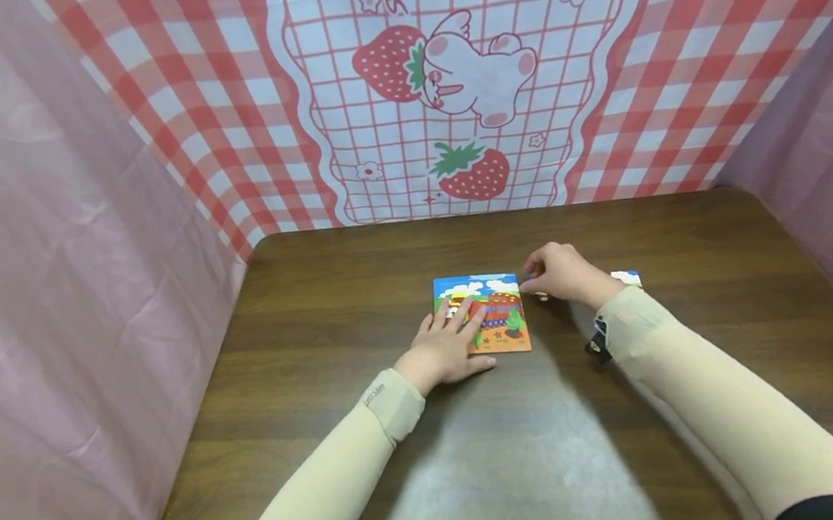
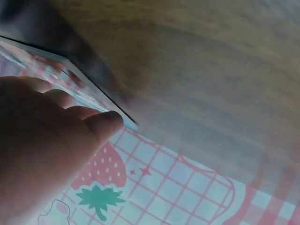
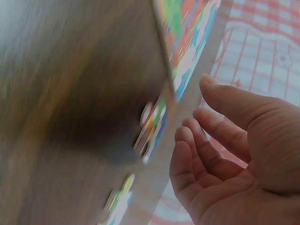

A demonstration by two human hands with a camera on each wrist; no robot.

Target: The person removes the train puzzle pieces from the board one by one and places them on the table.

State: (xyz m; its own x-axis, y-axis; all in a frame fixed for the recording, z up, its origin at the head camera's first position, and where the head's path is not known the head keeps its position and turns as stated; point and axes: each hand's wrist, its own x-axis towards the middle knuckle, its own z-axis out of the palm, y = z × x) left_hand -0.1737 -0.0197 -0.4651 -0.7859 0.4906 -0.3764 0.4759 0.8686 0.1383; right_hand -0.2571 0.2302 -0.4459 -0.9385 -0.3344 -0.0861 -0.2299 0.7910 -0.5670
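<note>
A brightly coloured picture board (image 1: pixel 503 337), like a jigsaw puzzle, lies flat on the table, showing blue sky, clouds and orange ground. My left hand (image 1: pixel 443 349) rests on its lower left part with fingers spread, covering some of the picture. Just past the board's right edge is my right hand (image 1: pixel 564 273), its fingers loosely bent. In the right wrist view the thumb stands apart from the fingers and nothing shows between them. Beside that hand lies a small jigsaw piece (image 3: pixel 152 126). A second piece (image 1: pixel 626 278) lies farther right, partly behind the right wrist.
The brown wooden table (image 1: pixel 330 302) has rounded corners. A red-and-white checked cloth (image 1: pixel 243 101) with strawberries hangs along its far edge. Pink curtains (image 1: pixel 50 287) hang at both sides. A small black object (image 1: pixel 596 345) sits at the right wrist.
</note>
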